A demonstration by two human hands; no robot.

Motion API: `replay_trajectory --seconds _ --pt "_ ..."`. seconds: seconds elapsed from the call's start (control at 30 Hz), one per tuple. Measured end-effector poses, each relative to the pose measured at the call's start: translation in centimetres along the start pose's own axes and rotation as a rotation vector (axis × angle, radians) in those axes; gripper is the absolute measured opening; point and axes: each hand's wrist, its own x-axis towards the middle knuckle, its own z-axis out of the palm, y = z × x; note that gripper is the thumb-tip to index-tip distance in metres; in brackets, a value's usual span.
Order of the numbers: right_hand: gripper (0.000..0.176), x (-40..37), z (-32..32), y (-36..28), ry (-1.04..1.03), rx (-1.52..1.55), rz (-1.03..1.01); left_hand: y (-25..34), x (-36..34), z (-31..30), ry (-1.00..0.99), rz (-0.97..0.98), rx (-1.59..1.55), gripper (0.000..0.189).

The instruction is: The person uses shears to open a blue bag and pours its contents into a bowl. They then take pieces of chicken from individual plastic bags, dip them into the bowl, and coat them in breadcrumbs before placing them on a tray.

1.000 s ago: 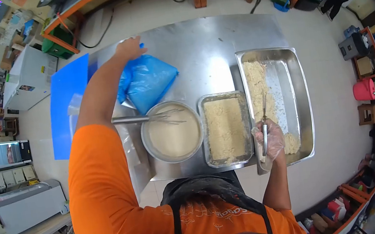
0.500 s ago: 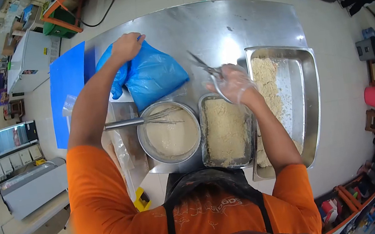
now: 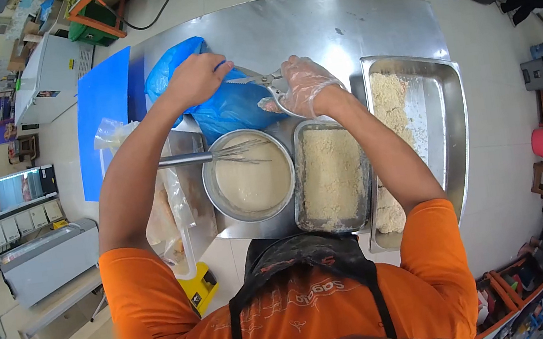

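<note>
My bare left hand [image 3: 198,80] is closed on the gathered upper part of a blue plastic bag [image 3: 229,111], which lies on the steel table. My right hand [image 3: 306,87], in a clear plastic glove, is wrapped round the handles of metal scissors [image 3: 267,79]. The blades point left and reach the bag close to my left hand; their tips are partly hidden. Just below the bag stands a round metal bowl [image 3: 208,185] of pale batter, with a whisk [image 3: 187,159] resting across it. What the bag contains cannot be seen.
Right of the bowl sits a rectangular pan [image 3: 301,215] of pale crumbs. A longer steel tray [image 3: 458,136] with breaded pieces and crumbs lies farther right. On the left are a blue board [image 3: 104,116] and a clear container [image 3: 190,250] with plastic-wrapped food.
My right hand has brought the scissors left and up to the bag. My left hand has shifted slightly right and down, and the bag's top now spreads above it.
</note>
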Motion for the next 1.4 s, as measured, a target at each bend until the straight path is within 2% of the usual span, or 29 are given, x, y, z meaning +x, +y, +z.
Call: replay_trajectory --seconds 0.17,0.33,0.37,0.5,0.67,0.77,0.83,0.93,1.03,1.13,1.23,1.27,1.33,1.37,1.4 --pt "0.087 0.0 0.0 -0.7 0.042 -0.055 -0.036 2.3 0.0 -1.1 -0.101 0.004 0.141 0.031" --pt "0.083 0.4 0.3 -0.7 0.073 -0.028 -0.034 2.5 0.7 -0.5 -0.152 0.125 0.180 0.030" --pt "0.082 0.5 0.1 -0.8 0.039 -0.019 -0.030 2.6 1.0 -0.3 -0.165 0.167 0.191 0.029" --pt "0.080 2.0 0.2 -0.6 -0.068 0.046 0.003 2.9 1.6 -0.6 -0.247 0.130 0.207 0.030" --pt "0.077 2.7 1.0 -0.4 -0.021 0.095 0.021 1.1 2.6 0.4 -0.201 0.181 0.152 0.030" --pt "0.077 2.9 1.3 -0.3 0.060 0.091 0.005 1.2 3.1 -0.2 -0.220 0.102 0.151 0.030" --pt "0.078 3.3 0.9 -0.5 0.058 0.074 -0.018 0.8 3.3 0.0 -0.164 0.166 0.190 0.031" --pt "0.080 3.3 -0.4 -1.0 -0.084 0.083 0.022 0.3 3.9 -0.3 -0.114 0.186 0.248 0.032" --pt "0.081 3.4 -1.0 -0.8 -0.104 0.054 0.040 -0.1 4.6 -2.4 -0.087 0.132 0.202 0.034" --pt "0.084 4.6 0.6 -0.3 0.064 0.029 -0.038 0.9 5.3 -3.8 -0.011 0.131 0.101 0.034" --pt "0.078 5.3 0.9 -0.7 0.038 0.078 -0.034 1.9 6.3 -4.4 0.076 0.083 0.142 0.033" --pt "0.076 5.5 1.2 -0.5 -0.027 0.088 -0.021 1.8 6.6 -4.7 0.103 0.052 0.179 0.034" --pt "0.073 5.3 1.7 1.2 -0.157 0.103 0.003 -0.4 7.6 -3.1 0.186 0.092 0.152 0.031" --pt "0.069 4.5 1.6 1.9 -0.159 0.105 0.085 -1.2 7.7 -2.1 0.225 0.113 0.137 0.030" --pt "0.065 3.6 1.4 2.9 -0.160 0.106 0.168 -1.8 7.8 -1.1 0.092 0.120 0.060 0.030"
